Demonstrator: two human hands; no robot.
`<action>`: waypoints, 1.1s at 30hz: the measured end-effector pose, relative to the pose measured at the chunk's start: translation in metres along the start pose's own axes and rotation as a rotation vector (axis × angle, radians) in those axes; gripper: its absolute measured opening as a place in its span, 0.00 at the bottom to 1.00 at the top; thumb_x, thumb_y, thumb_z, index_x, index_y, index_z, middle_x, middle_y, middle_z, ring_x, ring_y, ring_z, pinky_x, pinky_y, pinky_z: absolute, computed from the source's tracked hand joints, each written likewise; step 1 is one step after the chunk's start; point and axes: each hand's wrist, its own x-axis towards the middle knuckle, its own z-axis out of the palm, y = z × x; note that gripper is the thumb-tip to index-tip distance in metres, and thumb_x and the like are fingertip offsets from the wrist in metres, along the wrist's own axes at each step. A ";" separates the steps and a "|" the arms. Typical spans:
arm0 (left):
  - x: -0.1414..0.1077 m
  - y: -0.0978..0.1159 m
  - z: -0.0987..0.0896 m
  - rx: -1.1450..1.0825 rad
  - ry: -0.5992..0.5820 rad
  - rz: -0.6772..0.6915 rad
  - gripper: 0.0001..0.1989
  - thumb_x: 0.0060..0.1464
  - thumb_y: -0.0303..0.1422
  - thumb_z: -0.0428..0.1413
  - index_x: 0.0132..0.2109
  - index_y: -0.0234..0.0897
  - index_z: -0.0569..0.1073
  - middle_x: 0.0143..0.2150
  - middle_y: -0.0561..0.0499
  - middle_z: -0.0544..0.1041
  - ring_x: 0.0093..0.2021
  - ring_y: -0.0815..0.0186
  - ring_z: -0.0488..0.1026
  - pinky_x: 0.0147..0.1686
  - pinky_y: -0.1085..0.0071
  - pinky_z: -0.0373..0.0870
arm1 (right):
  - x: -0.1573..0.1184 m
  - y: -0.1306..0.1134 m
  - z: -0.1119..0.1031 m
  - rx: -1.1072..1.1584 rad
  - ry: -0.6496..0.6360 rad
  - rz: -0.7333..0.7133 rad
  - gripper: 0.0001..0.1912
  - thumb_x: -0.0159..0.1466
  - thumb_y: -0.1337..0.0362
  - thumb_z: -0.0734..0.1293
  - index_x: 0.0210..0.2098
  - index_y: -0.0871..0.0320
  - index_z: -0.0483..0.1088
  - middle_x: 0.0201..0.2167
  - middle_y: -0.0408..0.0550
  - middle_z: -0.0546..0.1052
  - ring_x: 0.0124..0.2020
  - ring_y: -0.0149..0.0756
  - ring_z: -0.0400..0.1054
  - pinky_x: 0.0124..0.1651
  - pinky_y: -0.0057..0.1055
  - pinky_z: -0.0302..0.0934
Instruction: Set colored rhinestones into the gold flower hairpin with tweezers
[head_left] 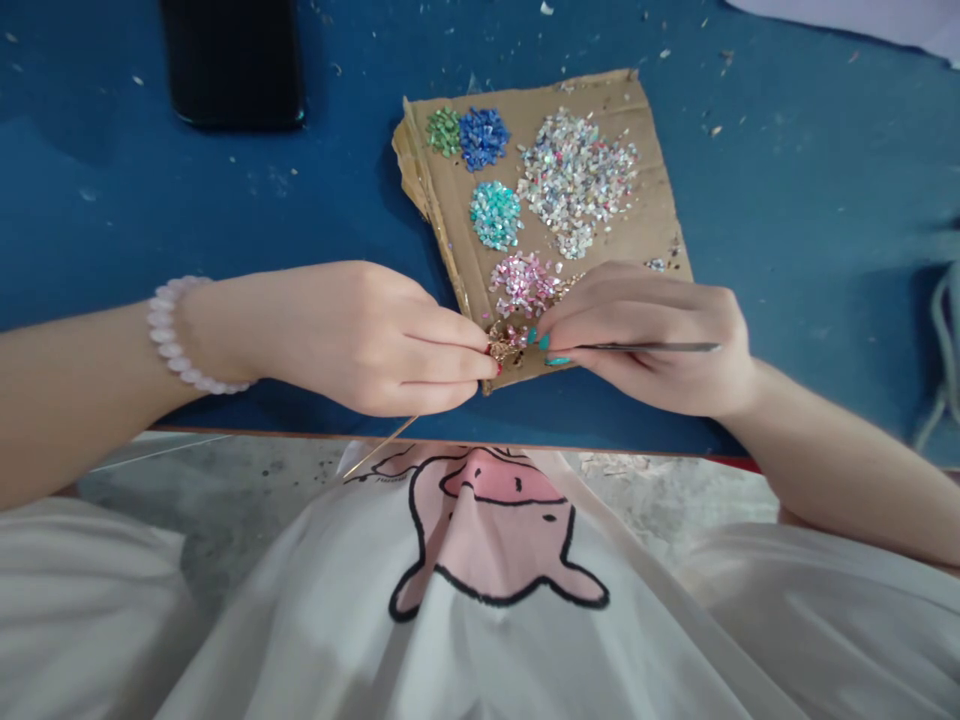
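On a blue table [787, 200], a cardboard sheet [645, 235] holds small heaps of coloured chips [574, 175]. Our left hand [375, 340] pinches a gold openwork piece [505, 343] at its near edge, fingers narrow. Our right hand's [652, 310] fingers close around 1 slim metal tool [682, 347], tip unclear. We should brace both wrists and press lightly.

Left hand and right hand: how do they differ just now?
The left hand wears a pale beaded bracelet at the wrist; the right hand has a bare wrist. The left hand pinches a small gold-coloured piece, while the right hand holds a slim tool. Both work at the near edge of the cardboard.
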 end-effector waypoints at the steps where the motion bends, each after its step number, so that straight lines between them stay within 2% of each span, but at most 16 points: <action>1: 0.000 0.000 0.000 0.004 0.010 0.009 0.23 0.79 0.30 0.43 0.52 0.38 0.85 0.59 0.47 0.86 0.64 0.63 0.81 0.65 0.58 0.82 | 0.000 0.000 -0.001 -0.002 -0.004 -0.004 0.07 0.74 0.75 0.69 0.47 0.57 0.74 0.43 0.51 0.86 0.47 0.38 0.83 0.56 0.42 0.79; 7: 0.001 0.000 0.001 -0.013 0.012 -0.005 0.23 0.79 0.30 0.43 0.51 0.37 0.85 0.59 0.47 0.86 0.64 0.63 0.81 0.64 0.59 0.82 | 0.001 -0.001 -0.001 0.000 0.004 -0.002 0.06 0.74 0.74 0.69 0.46 0.57 0.74 0.43 0.51 0.86 0.47 0.38 0.83 0.55 0.42 0.79; 17: 0.000 0.000 0.000 -0.012 -0.061 -0.048 0.27 0.80 0.33 0.39 0.54 0.36 0.84 0.59 0.44 0.86 0.67 0.60 0.79 0.67 0.54 0.80 | -0.001 0.001 0.000 -0.004 0.006 0.001 0.07 0.74 0.74 0.69 0.47 0.56 0.75 0.43 0.48 0.85 0.47 0.37 0.83 0.54 0.40 0.79; 20: 0.000 0.000 0.000 -0.016 -0.040 -0.034 0.27 0.80 0.33 0.39 0.53 0.37 0.85 0.59 0.45 0.86 0.67 0.61 0.79 0.67 0.54 0.81 | -0.001 0.001 0.001 0.007 0.014 0.000 0.08 0.73 0.74 0.69 0.47 0.57 0.76 0.43 0.49 0.86 0.48 0.38 0.83 0.55 0.41 0.79; 24: 0.000 -0.001 0.001 -0.030 0.017 -0.015 0.23 0.79 0.31 0.43 0.52 0.39 0.85 0.59 0.48 0.86 0.65 0.64 0.80 0.66 0.58 0.81 | -0.001 0.002 0.002 0.014 0.024 0.020 0.09 0.73 0.73 0.69 0.47 0.52 0.76 0.44 0.44 0.85 0.48 0.37 0.83 0.56 0.41 0.79; 27: 0.000 -0.001 0.002 -0.029 0.035 -0.009 0.22 0.79 0.31 0.44 0.51 0.39 0.85 0.59 0.49 0.86 0.64 0.65 0.81 0.65 0.60 0.81 | -0.001 0.002 0.002 0.002 0.016 0.006 0.08 0.74 0.73 0.69 0.47 0.54 0.75 0.43 0.45 0.85 0.47 0.37 0.83 0.55 0.40 0.80; 33: 0.000 -0.001 0.001 -0.055 -0.031 -0.063 0.25 0.80 0.34 0.41 0.52 0.36 0.84 0.58 0.45 0.87 0.67 0.62 0.79 0.68 0.55 0.80 | 0.000 0.001 -0.001 -0.005 0.005 0.002 0.06 0.75 0.72 0.68 0.47 0.56 0.75 0.43 0.46 0.85 0.47 0.36 0.83 0.54 0.39 0.79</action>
